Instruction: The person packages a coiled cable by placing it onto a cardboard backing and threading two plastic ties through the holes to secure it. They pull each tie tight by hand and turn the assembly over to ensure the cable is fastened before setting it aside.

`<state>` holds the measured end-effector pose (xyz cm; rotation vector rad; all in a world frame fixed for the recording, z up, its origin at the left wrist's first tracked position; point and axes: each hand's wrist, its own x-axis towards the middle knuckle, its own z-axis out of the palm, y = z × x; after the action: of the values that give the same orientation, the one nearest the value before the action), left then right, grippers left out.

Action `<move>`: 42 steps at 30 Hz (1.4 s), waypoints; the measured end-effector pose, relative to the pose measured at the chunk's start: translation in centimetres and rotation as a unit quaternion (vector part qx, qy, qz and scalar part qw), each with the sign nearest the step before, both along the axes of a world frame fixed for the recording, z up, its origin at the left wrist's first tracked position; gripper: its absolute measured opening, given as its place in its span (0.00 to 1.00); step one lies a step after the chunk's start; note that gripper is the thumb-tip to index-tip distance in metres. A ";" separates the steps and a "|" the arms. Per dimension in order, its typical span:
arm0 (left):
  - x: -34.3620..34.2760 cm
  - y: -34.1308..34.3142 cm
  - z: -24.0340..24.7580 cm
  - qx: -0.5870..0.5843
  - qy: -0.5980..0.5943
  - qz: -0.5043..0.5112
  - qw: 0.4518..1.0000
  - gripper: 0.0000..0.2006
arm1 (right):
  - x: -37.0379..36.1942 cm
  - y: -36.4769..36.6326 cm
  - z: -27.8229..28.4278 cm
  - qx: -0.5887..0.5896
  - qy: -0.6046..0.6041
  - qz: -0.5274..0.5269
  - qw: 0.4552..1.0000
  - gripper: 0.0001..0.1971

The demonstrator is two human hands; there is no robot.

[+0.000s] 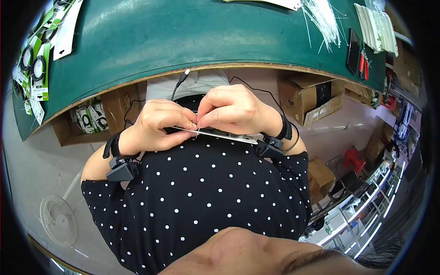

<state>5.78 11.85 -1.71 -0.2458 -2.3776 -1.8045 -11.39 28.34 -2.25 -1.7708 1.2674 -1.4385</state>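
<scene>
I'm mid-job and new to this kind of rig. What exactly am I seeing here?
There's no machine: these are a person's bare hands. The single picture comes from a wide fisheye camera on their head, looking down, so straight edges bend. Black boxes are strapped to the wrists. The left hand holds a pale card; the right hand pinches beside it, on what is too small to tell. A black cable plug rises behind. The green table bears packaged cables, white ties and red-handled pliers.
</scene>
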 end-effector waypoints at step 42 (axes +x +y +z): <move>-0.2 -0.1 0.9 0.017 -0.027 0.038 0.999 0.07 | -1.2 -0.1 0.6 0.026 0.056 -0.078 0.995 0.08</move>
<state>5.60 11.75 -0.80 -0.1026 -2.3545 -1.8390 -12.61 28.26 -1.60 -1.7719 1.5185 -1.3915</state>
